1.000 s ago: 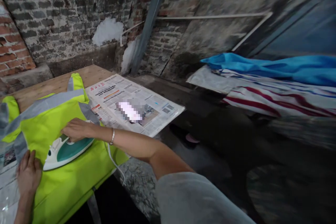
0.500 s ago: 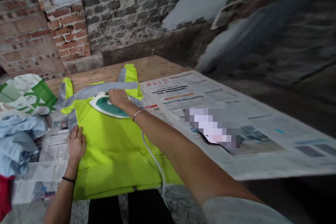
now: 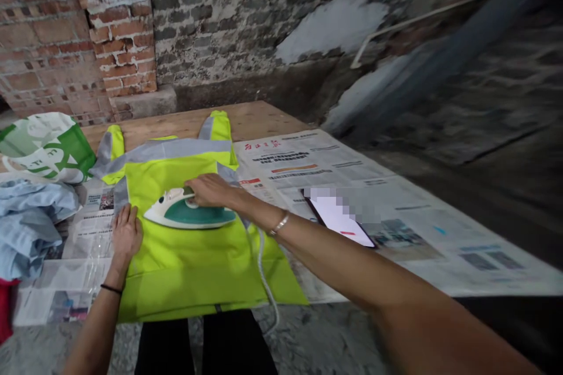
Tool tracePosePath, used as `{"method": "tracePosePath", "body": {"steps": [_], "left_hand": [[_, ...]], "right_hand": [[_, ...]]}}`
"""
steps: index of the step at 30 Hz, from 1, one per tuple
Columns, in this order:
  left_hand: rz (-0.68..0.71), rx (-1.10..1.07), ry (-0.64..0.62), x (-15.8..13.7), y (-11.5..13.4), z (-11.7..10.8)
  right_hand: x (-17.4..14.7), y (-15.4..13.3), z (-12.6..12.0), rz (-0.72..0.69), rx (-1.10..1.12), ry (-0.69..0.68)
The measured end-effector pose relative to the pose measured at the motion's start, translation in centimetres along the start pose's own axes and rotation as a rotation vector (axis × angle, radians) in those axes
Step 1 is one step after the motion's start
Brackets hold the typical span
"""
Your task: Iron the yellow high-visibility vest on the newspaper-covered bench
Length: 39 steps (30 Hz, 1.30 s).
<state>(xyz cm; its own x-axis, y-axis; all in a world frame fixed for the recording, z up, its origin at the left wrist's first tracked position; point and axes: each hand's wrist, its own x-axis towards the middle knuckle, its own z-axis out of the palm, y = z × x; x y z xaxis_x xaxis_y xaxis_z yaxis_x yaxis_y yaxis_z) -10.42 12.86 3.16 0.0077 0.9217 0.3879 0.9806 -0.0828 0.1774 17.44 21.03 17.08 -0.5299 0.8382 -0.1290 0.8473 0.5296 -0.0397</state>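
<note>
A neon-yellow sweatshirt (image 3: 185, 269) with grey bands lies spread on the newspaper-covered table. My right hand (image 3: 213, 190) is wrapped round the handle of a white and teal iron (image 3: 200, 214), which rests on the middle of the sweatshirt, its tip toward the left. From the iron's rear a pale cord (image 3: 264, 269) runs down over the sweatshirt and past the table's front edge. My left hand (image 3: 126, 229) lies flat, fingers stretched, on the sweatshirt's left edge.
Newspaper (image 3: 422, 228) covers the table's right side, with a phone (image 3: 341, 220) on it. To the left are a green and white bag (image 3: 53, 149), light-blue clothing (image 3: 29, 222) and a red cloth (image 3: 5, 307). A brick wall (image 3: 211, 17) rises behind the table.
My right hand has drawn the iron back toward me, from near the grey chest band to the middle of the sweatshirt. My left hand stays on the left edge.
</note>
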Motion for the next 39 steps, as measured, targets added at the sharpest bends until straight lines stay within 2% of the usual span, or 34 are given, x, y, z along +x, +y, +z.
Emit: {"method": "tracePosePath", "body": {"steps": [4,8,13,20,25,30,35,39], "left_hand": [[0.002,0.007,-0.003,0.0,0.1,-0.3],[0.001,0.011,0.001,0.1,0.1,-0.3],[0.014,0.016,0.002,0.1,0.0,-0.3],[0.025,0.017,0.007,0.2,-0.3,-0.2],[0.024,0.001,0.002,0.2,-0.2,-0.1],[0.012,-0.011,0.0,0.3,-0.3,0.0],[0.014,-0.015,0.007,0.4,-0.2,0.0],[0.017,-0.011,0.015,0.5,-0.2,-0.1]], "right_hand": [[-4.7,-1.1,0.7,-0.091,0.003,-0.065],[-5.5,-1.5,1.5,-0.007,-0.028,-0.004],[-0.8,-0.6,1.7,0.141,0.0,0.11],[7.6,2.5,-0.4,0.325,0.026,0.244],[9.4,3.1,-0.8,0.397,0.042,0.233],[6.9,2.7,-0.8,0.28,0.016,0.113],[1.8,1.7,-0.2,0.061,0.016,0.022],[-2.4,0.6,-0.1,-0.036,0.044,-0.048]]}}
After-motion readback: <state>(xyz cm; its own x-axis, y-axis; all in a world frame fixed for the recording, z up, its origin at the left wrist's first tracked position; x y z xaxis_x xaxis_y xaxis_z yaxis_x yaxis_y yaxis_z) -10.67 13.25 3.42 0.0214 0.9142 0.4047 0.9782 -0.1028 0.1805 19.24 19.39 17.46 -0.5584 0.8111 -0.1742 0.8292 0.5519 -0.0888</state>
